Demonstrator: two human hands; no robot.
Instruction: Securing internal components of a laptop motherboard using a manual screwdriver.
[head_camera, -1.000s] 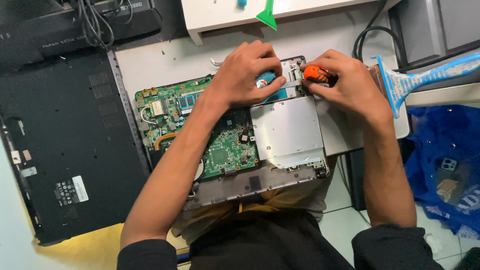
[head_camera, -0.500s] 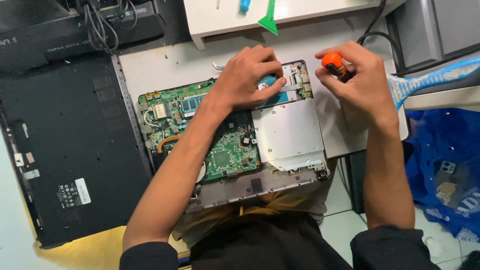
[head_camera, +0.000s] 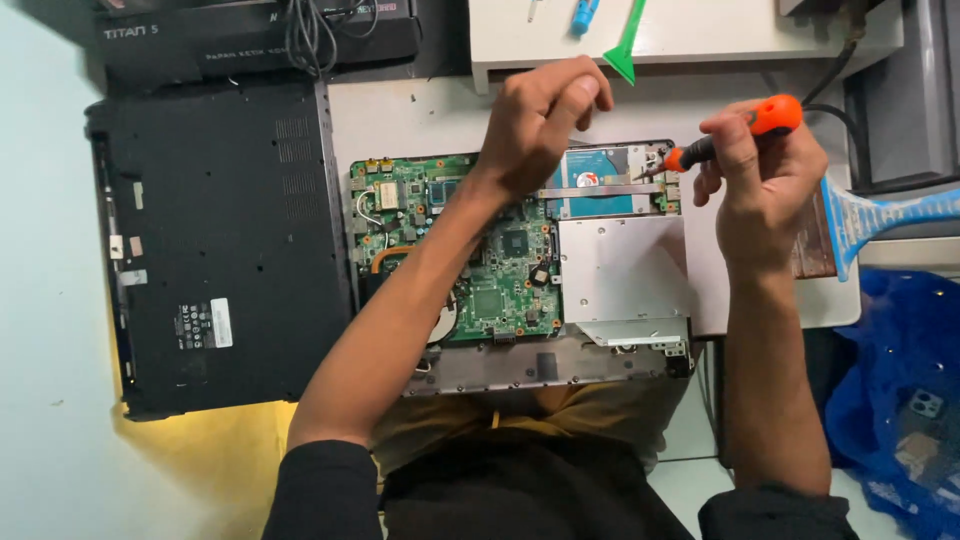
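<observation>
Lifted off the laptop (head_camera: 520, 270), left hand (head_camera: 540, 120) hides its fingertips.

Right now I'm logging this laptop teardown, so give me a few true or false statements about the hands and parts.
1. The right hand holds an orange-handled screwdriver. True.
2. The screwdriver tip sits at the hard drive corner. True.
3. The left hand lies flat on the green motherboard. False: it is raised, with the fingers curled, above the laptop.
4. The silver optical drive is removed. False: it sits in the chassis.
5. The black bottom cover lies beside the laptop. True.
</observation>
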